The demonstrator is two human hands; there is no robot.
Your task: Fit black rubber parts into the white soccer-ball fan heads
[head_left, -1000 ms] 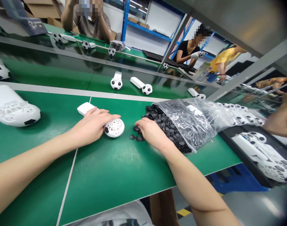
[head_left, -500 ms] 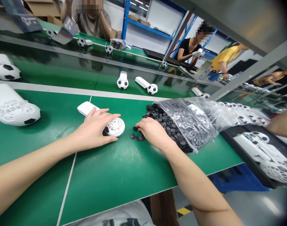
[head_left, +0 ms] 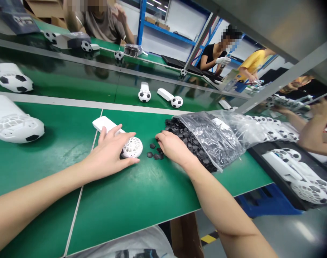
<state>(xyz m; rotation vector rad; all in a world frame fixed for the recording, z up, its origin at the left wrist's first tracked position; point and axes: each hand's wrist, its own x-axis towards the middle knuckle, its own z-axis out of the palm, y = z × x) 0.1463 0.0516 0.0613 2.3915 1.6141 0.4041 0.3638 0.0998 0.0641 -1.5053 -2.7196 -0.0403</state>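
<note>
A white handheld fan (head_left: 133, 147) with a round, football-patterned grille lies on the green bench. My left hand (head_left: 112, 145) rests over it, thumb and fingers around the grille end, while the handle (head_left: 102, 123) points up and left. Several loose black pentagon pieces (head_left: 150, 154) lie just right of the fan. Above them, my right hand (head_left: 172, 145) is closed, its fingertips bent together; whatever they may hold is hidden. Close behind that hand, a clear plastic bag (head_left: 219, 134) spills a heap of black pentagon pieces (head_left: 190, 139).
At left on the bench lies another white fan (head_left: 19, 127). Fans with black patches (head_left: 144, 95) sit on the conveyor beyond the pale strip (head_left: 58, 102). A black tray (head_left: 262, 161) at right holds several fans. Co-workers sit across the line, and another person's arm (head_left: 313, 132) reaches in at right.
My right hand's fingertips have lifted slightly off the loose pieces, uncovering more of them. My left hand stays on the fan. Fans on the conveyor have shifted right.
</note>
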